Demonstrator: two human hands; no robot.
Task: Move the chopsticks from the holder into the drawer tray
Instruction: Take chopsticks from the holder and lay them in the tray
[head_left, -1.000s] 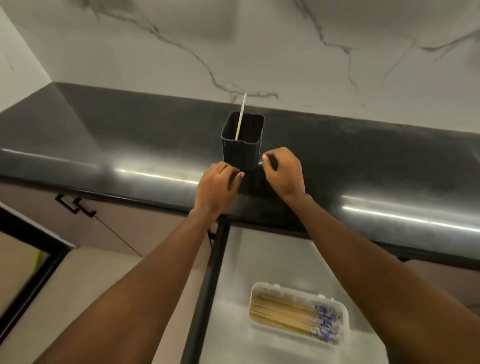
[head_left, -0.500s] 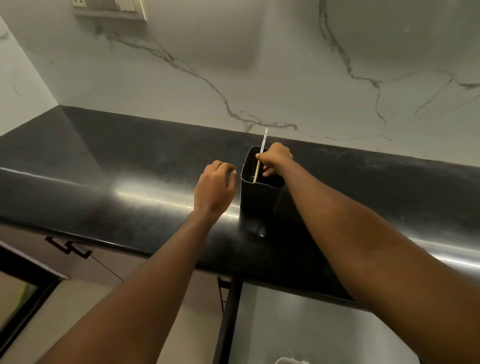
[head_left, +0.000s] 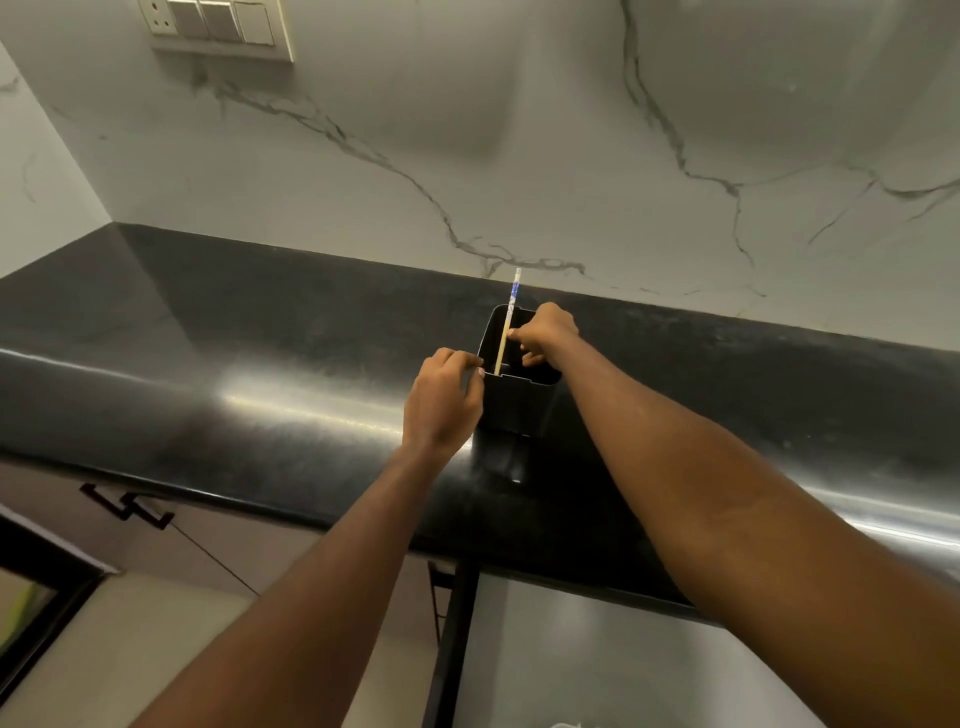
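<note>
A black square holder (head_left: 519, 405) stands on the dark countertop (head_left: 260, 374). One chopstick (head_left: 508, 325), wooden with a blue-and-white patterned top, leans upright inside it and sticks out above the rim. My right hand (head_left: 548, 332) reaches over the holder's mouth and pinches the chopstick's shaft. My left hand (head_left: 444, 400) presses against the holder's left wall, fingertips at its rim. The open drawer (head_left: 597, 660) lies below the counter edge; only a sliver of its white tray (head_left: 563, 725) shows at the bottom.
A marble-patterned wall rises behind the counter, with a switch plate (head_left: 218, 26) at the top left. Cabinet fronts with black handles (head_left: 127, 509) sit under the counter on the left. The drawer's dark left edge (head_left: 452, 649) runs down from the counter.
My right hand rose from beside the holder's base into its mouth and closed on the chopstick. My left hand moved up along the holder's side. The view tilted up, hiding most of the tray.
</note>
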